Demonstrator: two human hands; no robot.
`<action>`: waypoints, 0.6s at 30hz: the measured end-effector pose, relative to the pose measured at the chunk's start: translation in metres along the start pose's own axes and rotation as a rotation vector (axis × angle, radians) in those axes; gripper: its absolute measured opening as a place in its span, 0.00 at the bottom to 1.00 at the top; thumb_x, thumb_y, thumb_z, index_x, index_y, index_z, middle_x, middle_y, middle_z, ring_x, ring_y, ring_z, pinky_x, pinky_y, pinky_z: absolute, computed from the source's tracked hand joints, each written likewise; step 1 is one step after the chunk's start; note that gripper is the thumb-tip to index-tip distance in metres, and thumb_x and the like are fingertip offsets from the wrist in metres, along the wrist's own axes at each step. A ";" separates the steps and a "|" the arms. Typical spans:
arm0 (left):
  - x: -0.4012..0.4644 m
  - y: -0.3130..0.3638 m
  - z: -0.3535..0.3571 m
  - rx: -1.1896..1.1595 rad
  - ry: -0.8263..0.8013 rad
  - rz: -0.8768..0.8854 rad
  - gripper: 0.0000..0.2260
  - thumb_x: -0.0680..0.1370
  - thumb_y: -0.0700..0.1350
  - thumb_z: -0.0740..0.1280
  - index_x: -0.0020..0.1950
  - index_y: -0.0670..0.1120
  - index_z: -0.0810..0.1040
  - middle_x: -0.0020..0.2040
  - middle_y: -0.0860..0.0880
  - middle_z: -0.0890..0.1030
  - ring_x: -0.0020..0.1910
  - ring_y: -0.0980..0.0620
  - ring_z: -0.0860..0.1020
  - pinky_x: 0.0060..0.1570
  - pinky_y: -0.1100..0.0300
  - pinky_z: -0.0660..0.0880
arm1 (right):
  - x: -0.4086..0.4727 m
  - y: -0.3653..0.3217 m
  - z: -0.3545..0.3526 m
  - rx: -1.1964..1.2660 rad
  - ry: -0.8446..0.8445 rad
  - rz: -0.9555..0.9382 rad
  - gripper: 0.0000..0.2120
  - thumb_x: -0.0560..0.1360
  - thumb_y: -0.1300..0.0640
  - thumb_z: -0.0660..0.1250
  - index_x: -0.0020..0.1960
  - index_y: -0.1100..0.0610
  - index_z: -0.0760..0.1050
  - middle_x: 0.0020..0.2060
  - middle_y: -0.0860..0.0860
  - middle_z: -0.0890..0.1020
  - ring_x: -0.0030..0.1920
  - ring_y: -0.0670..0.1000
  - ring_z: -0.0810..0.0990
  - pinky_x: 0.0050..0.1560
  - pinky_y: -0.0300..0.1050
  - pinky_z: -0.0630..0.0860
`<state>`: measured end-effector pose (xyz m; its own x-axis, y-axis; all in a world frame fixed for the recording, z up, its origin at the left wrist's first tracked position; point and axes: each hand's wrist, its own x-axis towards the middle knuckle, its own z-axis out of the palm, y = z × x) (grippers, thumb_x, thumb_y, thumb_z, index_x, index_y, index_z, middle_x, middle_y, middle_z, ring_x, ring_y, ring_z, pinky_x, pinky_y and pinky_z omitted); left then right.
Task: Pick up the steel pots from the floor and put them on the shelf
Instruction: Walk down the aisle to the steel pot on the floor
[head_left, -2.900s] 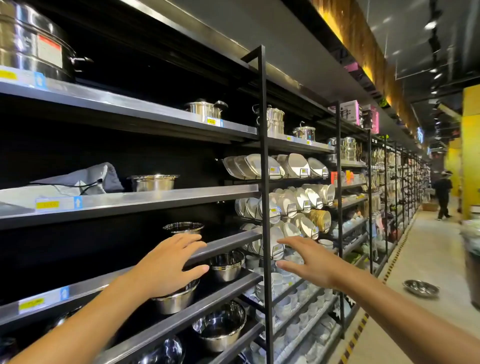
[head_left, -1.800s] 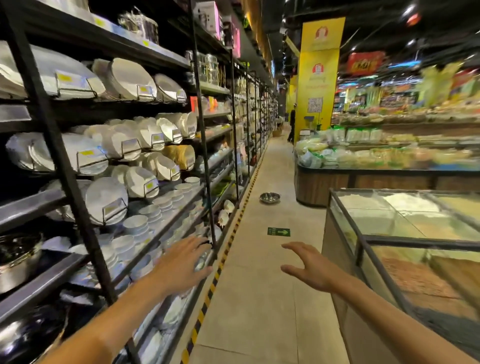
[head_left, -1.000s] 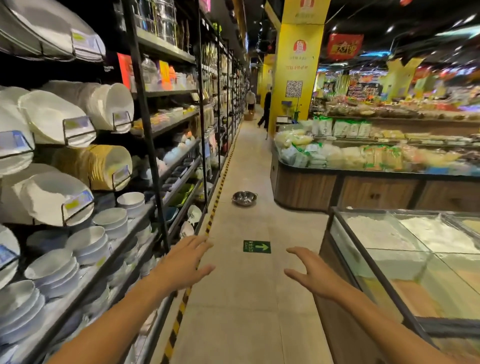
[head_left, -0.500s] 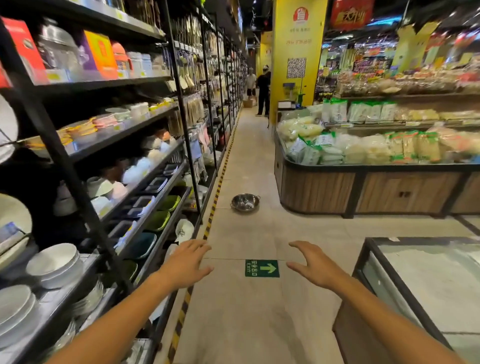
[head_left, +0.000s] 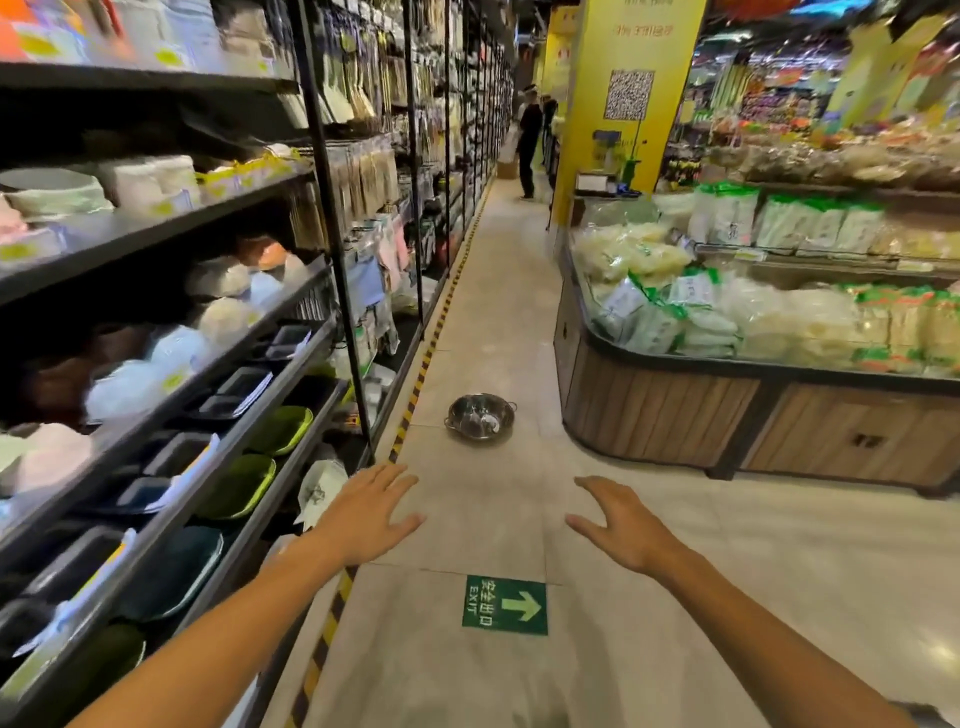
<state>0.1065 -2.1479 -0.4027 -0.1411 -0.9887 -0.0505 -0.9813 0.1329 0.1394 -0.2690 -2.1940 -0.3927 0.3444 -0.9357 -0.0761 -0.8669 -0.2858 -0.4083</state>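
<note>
A shallow steel pot (head_left: 480, 417) with two small side handles sits upright on the tiled aisle floor, just ahead of me and close to the yellow-black floor stripe. My left hand (head_left: 366, 512) is stretched forward, palm down, fingers spread, holding nothing, short of the pot and to its left. My right hand (head_left: 621, 522) is also out in front, open and holding nothing, short of the pot and to its right. The shelf with the steel pots is out of view.
Dark shelving (head_left: 171, 374) with bowls and trays lines the left. A wooden-sided produce counter (head_left: 675, 415) stands on the right. A green exit sign sticker (head_left: 505, 605) lies on the floor near me. A person (head_left: 529, 143) stands far down the aisle by a yellow pillar (head_left: 623, 93).
I have turned away from the pot shelf and moved down the aisle; the steel pot on the floor is now much closer. Both hands stay open and outstretched.
</note>
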 end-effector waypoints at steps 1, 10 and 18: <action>0.032 -0.009 0.002 -0.012 0.000 -0.001 0.33 0.78 0.69 0.48 0.79 0.53 0.57 0.80 0.51 0.54 0.79 0.50 0.50 0.76 0.52 0.46 | 0.029 0.005 -0.004 -0.002 -0.009 0.008 0.34 0.78 0.35 0.60 0.78 0.50 0.61 0.77 0.50 0.66 0.75 0.53 0.63 0.73 0.43 0.58; 0.292 -0.075 -0.001 -0.016 -0.074 0.024 0.31 0.79 0.67 0.48 0.79 0.53 0.58 0.80 0.51 0.55 0.79 0.49 0.50 0.76 0.54 0.45 | 0.266 0.069 -0.043 0.054 -0.036 0.091 0.33 0.79 0.37 0.61 0.78 0.50 0.61 0.77 0.50 0.65 0.76 0.52 0.63 0.74 0.47 0.61; 0.518 -0.117 0.018 -0.009 -0.131 -0.039 0.31 0.81 0.65 0.49 0.79 0.51 0.56 0.81 0.51 0.52 0.79 0.49 0.49 0.77 0.52 0.46 | 0.520 0.157 -0.045 0.108 -0.110 0.053 0.34 0.79 0.39 0.63 0.79 0.52 0.60 0.76 0.52 0.67 0.75 0.52 0.65 0.74 0.47 0.62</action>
<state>0.1456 -2.6739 -0.4629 -0.1196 -0.9755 -0.1845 -0.9852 0.0936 0.1439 -0.2422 -2.7344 -0.4555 0.3420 -0.9188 -0.1972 -0.8432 -0.2074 -0.4960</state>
